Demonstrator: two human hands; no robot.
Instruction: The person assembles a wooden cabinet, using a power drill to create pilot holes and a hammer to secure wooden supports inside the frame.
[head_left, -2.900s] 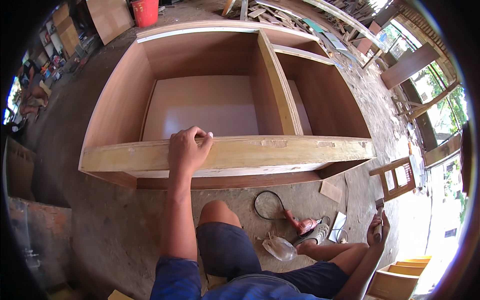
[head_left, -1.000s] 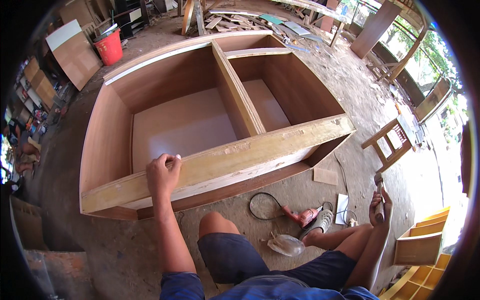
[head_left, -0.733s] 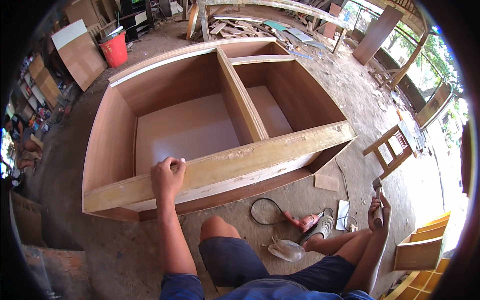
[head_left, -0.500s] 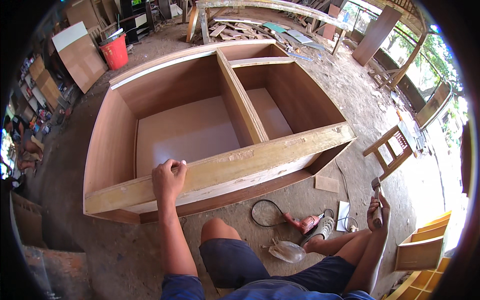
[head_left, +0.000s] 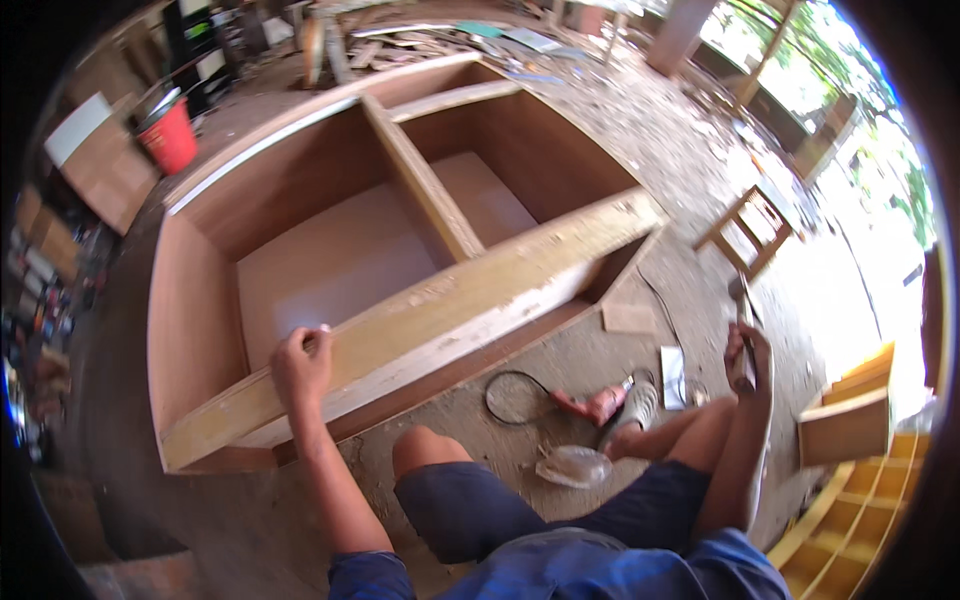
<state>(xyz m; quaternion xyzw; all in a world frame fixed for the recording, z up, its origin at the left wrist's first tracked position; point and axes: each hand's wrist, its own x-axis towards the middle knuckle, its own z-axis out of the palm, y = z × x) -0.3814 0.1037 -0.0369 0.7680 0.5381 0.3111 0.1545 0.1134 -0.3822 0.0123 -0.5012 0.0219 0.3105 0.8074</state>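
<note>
A large wooden cabinet carcass [head_left: 400,310] lies on its back before me, its open compartments facing up. At its near rail, toward the left end, is my left hand [head_left: 303,372]. Its thumb and fingers are pinched together at the rail's top edge; anything between them is too small to make out. Out to the right, my right hand [head_left: 750,358] is closed round the handle of a hammer [head_left: 744,374], held upright with its head above the fist, apart from the cabinet.
A red power drill [head_left: 603,404] with a looped cord lies by my foot, near a clear plastic bag [head_left: 573,466]. Beyond stands a small wooden stool [head_left: 748,232]. Yellow wooden drawers [head_left: 845,425] are at the right. A red bucket [head_left: 168,138] and scrap wood [head_left: 400,50] lie farther off.
The view has turned, shifting the cabinet and floor items leftward and tilting them. My left hand stays at the near rail; my right hand still holds the hammer, now slightly higher in view.
</note>
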